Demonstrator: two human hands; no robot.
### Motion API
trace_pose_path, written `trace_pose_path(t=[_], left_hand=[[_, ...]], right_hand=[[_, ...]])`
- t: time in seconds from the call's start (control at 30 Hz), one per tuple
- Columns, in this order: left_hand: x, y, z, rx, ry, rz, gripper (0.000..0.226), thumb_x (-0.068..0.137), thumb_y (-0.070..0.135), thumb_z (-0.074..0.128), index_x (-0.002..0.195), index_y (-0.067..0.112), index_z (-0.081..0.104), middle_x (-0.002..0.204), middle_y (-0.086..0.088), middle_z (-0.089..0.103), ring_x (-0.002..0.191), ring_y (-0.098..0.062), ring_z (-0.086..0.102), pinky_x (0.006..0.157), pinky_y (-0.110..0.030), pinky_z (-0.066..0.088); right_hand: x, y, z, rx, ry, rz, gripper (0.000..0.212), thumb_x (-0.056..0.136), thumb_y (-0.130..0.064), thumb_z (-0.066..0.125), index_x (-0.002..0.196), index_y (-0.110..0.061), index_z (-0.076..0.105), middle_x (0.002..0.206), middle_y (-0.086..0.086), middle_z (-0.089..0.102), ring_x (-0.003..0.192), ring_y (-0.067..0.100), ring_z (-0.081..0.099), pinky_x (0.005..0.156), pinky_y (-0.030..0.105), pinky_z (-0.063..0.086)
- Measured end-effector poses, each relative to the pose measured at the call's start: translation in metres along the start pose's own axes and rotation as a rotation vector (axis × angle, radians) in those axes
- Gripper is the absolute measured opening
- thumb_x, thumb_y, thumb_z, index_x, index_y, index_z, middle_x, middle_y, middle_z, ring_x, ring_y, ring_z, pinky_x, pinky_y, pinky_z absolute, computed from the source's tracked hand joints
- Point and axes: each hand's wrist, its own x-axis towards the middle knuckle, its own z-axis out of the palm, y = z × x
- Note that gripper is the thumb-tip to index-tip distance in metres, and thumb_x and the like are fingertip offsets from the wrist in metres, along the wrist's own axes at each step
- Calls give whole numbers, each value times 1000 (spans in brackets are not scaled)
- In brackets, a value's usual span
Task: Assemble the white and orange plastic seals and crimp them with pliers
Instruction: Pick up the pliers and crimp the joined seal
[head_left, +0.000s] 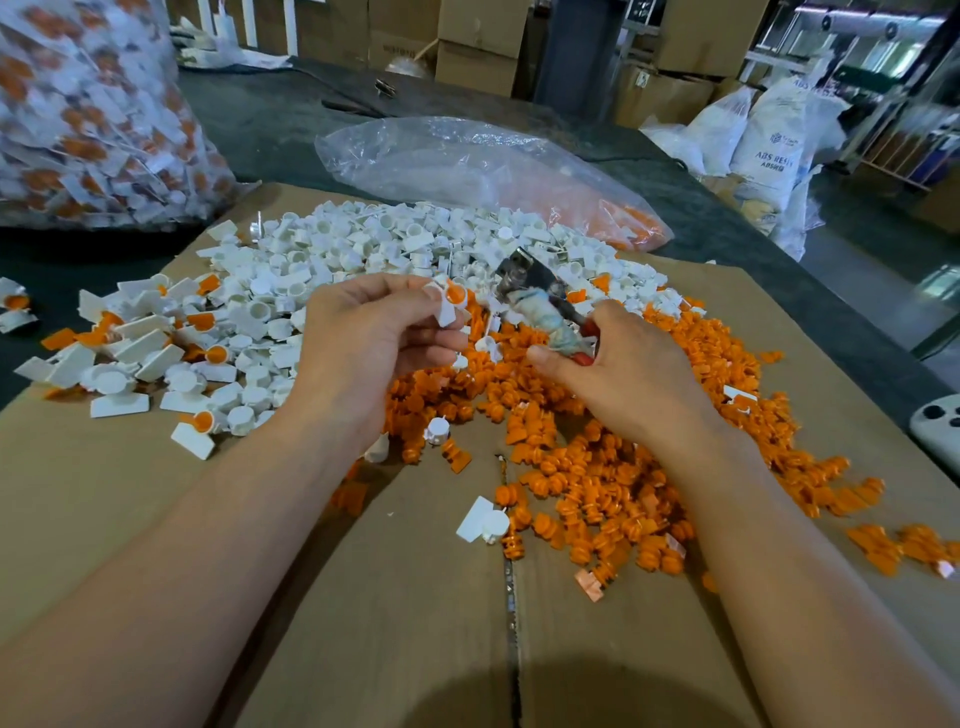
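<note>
On the cardboard sheet (389, 597), just above the middle of the mess, the left hand (374, 332) pinches one white-and-orange seal (451, 304) between thumb and fingertips. The right hand (618, 374) is wrapped round the rag-bound handles of the pliers (535, 306), whose nose sits just beside the seal; I can't tell if they're touching. My guess is these seals weigh next to nothing and are stiff, slick moulded plastic, so hold one by the flat white tab and leave the round orange end free for the jaws. Count-wise: one seal in hand, one pair of pliers, one white pile (363, 249) and one orange pile (623, 467), both way too many to count. There's also a smaller heap of joined ones (130, 343) on the left and two plastic bags behind.
</note>
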Motion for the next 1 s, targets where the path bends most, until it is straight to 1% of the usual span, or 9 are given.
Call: trace_pose_path(t=[0.07,0.13,0.27,0.37,0.53,0.77,0.87,0.93,1.0], left_hand=[[-1,0,1,28,-30,-24,14,86,-1,57,74,4,61,58,-9,67,48,-17,63,43,-18,49],[-3,-1,2,57,-51,-30,15,86,-2,57,73,5,61,58,-8,67,47,-17,63,43,-19,49],[-6,-3,4,176,-64,40,16,84,-3,59,70,6,62,62,-4,67,45,-17,62,43,-20,49],[-7,-6,4,311,-101,123,18,86,-2,59,71,9,63,54,0,65,45,-16,62,44,-21,50],[-8,-8,4,366,-142,155,22,86,-1,59,70,14,63,53,2,65,44,-13,61,43,-19,48],[-8,-9,2,391,-151,173,21,86,1,60,71,16,63,53,4,64,46,-13,62,46,-21,51],[-8,-10,2,394,-153,178,21,85,2,60,71,17,63,54,4,64,47,-12,62,46,-21,51],[-7,-11,2,396,-155,179,22,85,2,60,71,17,64,55,4,65,47,-12,63,46,-21,50],[-7,-11,2,401,-155,177,21,85,2,60,71,17,64,56,3,65,47,-13,63,46,-21,50]], right_hand=[[3,5,3,-40,-8,23,54,76,-66,51,99,-17,44,95,-1,52,77,12,48,58,27,29],[5,8,5,-86,-17,32,63,75,-66,52,108,-13,47,106,4,55,92,19,50,67,29,32],[7,8,7,-118,-33,32,67,70,-70,55,104,-13,49,97,2,51,84,15,42,64,29,30],[8,9,8,-126,-64,27,73,66,-73,55,106,-12,52,92,-2,44,84,13,39,66,28,28],[11,10,10,-158,-99,11,74,65,-75,52,106,-13,55,102,4,54,90,17,44,68,28,28],[11,11,10,-134,-133,39,78,64,-75,51,111,-13,56,107,4,54,88,12,38,70,27,28],[10,11,10,-109,-160,43,83,65,-74,53,122,-14,52,119,7,50,103,17,44,76,25,28],[10,10,9,-67,-177,50,86,66,-71,57,131,-15,45,129,6,44,117,21,41,80,26,29],[9,8,6,-7,-158,35,86,66,-66,62,134,-19,42,134,4,41,123,20,37,87,27,31]])
